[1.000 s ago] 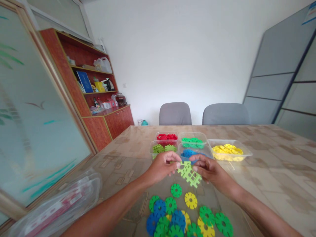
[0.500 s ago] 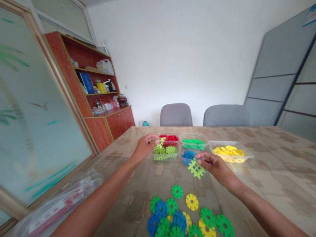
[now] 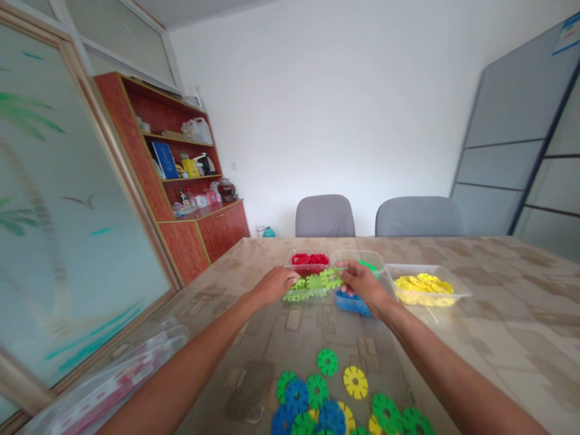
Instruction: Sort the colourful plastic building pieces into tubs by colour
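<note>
My right hand [image 3: 360, 283] pinches a lime-green notched plastic building piece [image 3: 330, 278] above the gap between two clear tubs. At the rim of the tub of lime-green pieces [image 3: 312, 291], my left hand [image 3: 275, 285] has its fingers closed; whether a piece is between the fingertips is hidden. Blue discs [image 3: 352, 302] lie in the tub under my right hand. Behind them, green pieces [image 3: 369, 266] are partly covered by that hand. A tub of red pieces [image 3: 310, 259] stands behind the lime-green one.
To the right is a clear tub [image 3: 458, 290] of yellow discs. Loose notched discs, such as a green one [image 3: 327, 362] and a yellow one [image 3: 355, 382], lie on the near table. A clear plastic package [image 3: 136, 380] sits at left. Two grey chairs [image 3: 325, 216] stand beyond the table.
My right hand has moved left and up with the lime-green piece, toward the lime-green tub. My left hand has lowered to the tub, and the piece it held no longer shows distinctly.
</note>
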### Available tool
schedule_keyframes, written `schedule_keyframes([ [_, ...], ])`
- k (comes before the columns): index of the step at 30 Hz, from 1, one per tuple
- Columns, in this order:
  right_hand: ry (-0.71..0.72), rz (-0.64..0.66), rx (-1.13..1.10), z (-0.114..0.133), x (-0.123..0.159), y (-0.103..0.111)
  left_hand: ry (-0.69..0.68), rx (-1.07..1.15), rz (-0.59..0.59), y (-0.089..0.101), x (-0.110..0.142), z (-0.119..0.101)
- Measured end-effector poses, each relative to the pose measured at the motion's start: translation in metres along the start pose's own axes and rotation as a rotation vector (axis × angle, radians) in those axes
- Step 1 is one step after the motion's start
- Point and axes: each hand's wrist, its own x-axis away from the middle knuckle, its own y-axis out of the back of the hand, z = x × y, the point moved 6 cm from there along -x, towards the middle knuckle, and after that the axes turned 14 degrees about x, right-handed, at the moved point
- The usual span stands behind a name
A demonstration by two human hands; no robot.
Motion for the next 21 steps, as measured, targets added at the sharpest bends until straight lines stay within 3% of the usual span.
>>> schedule_keyframes([
  [7,0.078,-0.002,0.48,0.022,-0.025,-0.026,-0.068,-0.003,-0.078,0.005,0.0,-0.006],
  [13,0.211,0.095,0.896,0.025,-0.015,-0.037,-0.125,0.024,0.018,-0.01,0.004,-0.008],
  [21,0.357,0.175,1.057,0.033,-0.02,-0.06,-0.059,-0.01,-0.095,-0.009,-0.008,0.001],
])
